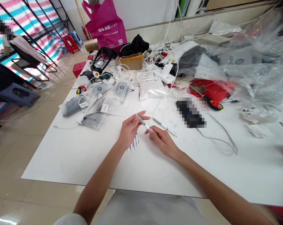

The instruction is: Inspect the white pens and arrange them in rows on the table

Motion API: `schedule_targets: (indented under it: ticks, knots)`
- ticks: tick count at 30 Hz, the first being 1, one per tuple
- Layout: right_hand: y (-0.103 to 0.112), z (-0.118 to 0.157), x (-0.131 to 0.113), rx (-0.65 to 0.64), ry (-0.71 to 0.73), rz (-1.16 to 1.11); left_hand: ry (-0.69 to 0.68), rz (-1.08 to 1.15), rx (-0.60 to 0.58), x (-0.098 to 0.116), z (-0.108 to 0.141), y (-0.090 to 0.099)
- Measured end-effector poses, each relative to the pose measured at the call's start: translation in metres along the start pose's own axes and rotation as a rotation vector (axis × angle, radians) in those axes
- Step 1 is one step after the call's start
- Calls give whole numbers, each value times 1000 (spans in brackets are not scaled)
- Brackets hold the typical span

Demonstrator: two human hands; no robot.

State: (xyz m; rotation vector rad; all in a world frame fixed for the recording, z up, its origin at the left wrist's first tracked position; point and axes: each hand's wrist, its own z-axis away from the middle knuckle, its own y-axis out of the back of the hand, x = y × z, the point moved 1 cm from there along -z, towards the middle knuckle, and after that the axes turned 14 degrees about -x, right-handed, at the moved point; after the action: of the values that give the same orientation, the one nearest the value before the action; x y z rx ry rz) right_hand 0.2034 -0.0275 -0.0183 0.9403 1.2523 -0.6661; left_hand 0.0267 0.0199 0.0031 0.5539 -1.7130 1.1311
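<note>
Between my two hands is a pen (143, 122) with a grey grip and a white barrel, slanting over the white table (85, 162). My left hand (129, 129) pinches its upper left, grey end between thumb and fingers. The lower, white end is held in the closed fingers of my right hand (162, 140). A second grey and white pen (165, 127) lies on the table just beyond my right hand. Several clear and silver pen-like pieces (134, 143) lie side by side under my hands, partly hidden by them.
Grey packets (93, 120) and a cable lie at the left. Farther back are a white plastic parcel (151, 84), a cardboard box (130, 62) and a magenta bag (107, 28). A blurred-out dark object (191, 112) with a cable lies right. A person sits far left.
</note>
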Motion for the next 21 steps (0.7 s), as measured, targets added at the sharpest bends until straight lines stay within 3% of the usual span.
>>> schedule_targets:
  ticks: [6,10,12,15,21]
  knots:
    - [-2,-1,-1,55,-12,35,-48,-8,130,-2,-2,7]
    - [-6,-2,0,-97,-15,-274,-18,49,41,-2,-2,8]
    - [-6,-2,0,-72,-16,-285,-15,58,35,-1,-1,8]
    - [-6,-1,2,69,4,-132,-4,37,75,-1,-1,8]
    - [-6,-2,3,27,-4,-237,-1,43,68,-4,-2,7]
